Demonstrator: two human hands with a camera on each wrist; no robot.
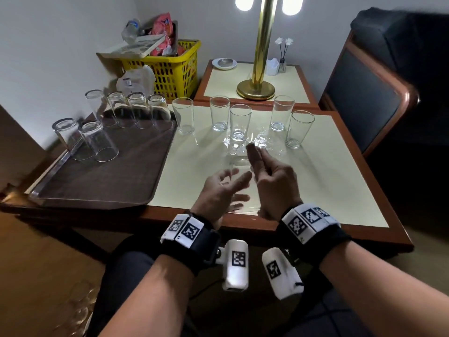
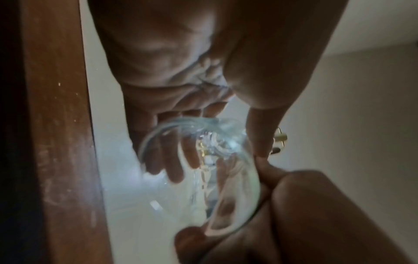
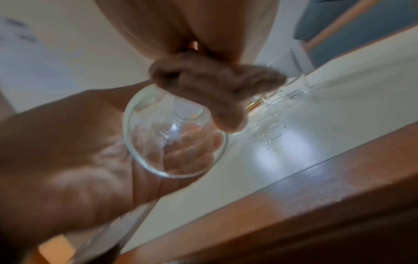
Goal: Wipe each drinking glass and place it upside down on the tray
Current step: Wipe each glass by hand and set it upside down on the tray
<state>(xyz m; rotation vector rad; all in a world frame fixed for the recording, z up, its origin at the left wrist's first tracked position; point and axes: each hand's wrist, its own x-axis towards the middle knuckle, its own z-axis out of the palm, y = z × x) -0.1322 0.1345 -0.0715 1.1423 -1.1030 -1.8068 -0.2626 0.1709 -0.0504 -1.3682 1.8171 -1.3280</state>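
My left hand (image 1: 233, 188) cradles a clear drinking glass (image 1: 237, 162) on its side above the cream table (image 1: 315, 181), mouth toward me. My right hand (image 1: 258, 160) curls its fingers (image 3: 214, 92) over the glass's rim (image 3: 174, 139). In the left wrist view my left hand (image 2: 210, 151) wraps the glass (image 2: 203, 175) between thumb and fingers. No cloth shows. Several glasses stand upside down on the brown tray (image 1: 109, 176) at the left. Several upright glasses (image 1: 220, 113) stand in a row at the table's back.
Water droplets (image 3: 271, 137) speckle the table near the wooden front edge (image 1: 255, 227). A brass lamp (image 1: 256, 90) stands on a second table behind. A yellow basket (image 1: 175, 69) sits back left, and a dark chair (image 1: 364, 93) is at the right.
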